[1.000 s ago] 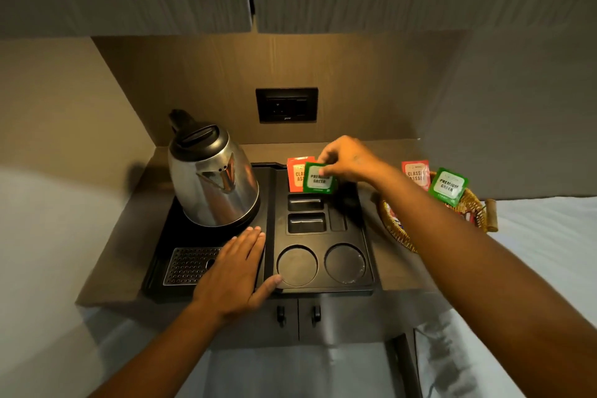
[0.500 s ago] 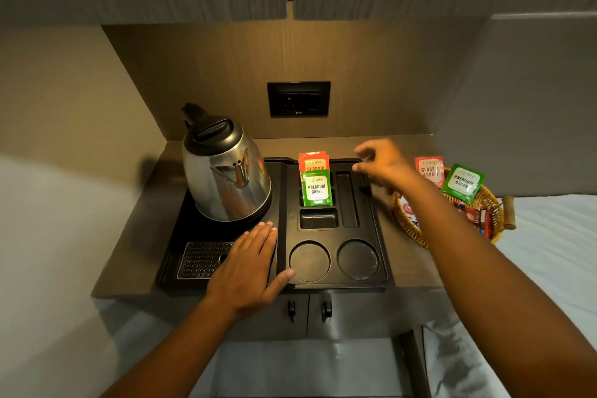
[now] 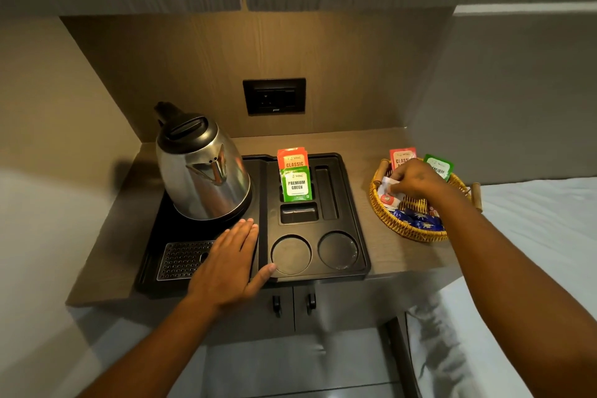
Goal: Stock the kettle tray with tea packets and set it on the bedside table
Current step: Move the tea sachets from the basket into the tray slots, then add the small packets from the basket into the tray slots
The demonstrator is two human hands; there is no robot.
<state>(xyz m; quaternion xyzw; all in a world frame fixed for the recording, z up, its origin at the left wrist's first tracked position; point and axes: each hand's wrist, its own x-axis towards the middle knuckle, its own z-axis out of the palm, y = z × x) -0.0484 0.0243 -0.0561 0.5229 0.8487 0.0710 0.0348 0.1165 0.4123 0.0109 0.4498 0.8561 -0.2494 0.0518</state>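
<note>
The right hand's fingers pinch a small white sachet inside the round woven wicker basket (red and green packets stand behind it). The left hand lies flat, fingers spread, holding nothing, on the black plastic kettle tray, where a green tea packet and an orange tea packet stand upright in slots beside the steel kettle, on the brown bench.

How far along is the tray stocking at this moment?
Done: an orange Classic tea packet and a green Premium Green packet stand in the black plastic kettle tray. In hand: the right hand grips a white sachet in the woven wicker basket; the left hand rests flat on the tray. Left: other slots sit empty.
</note>
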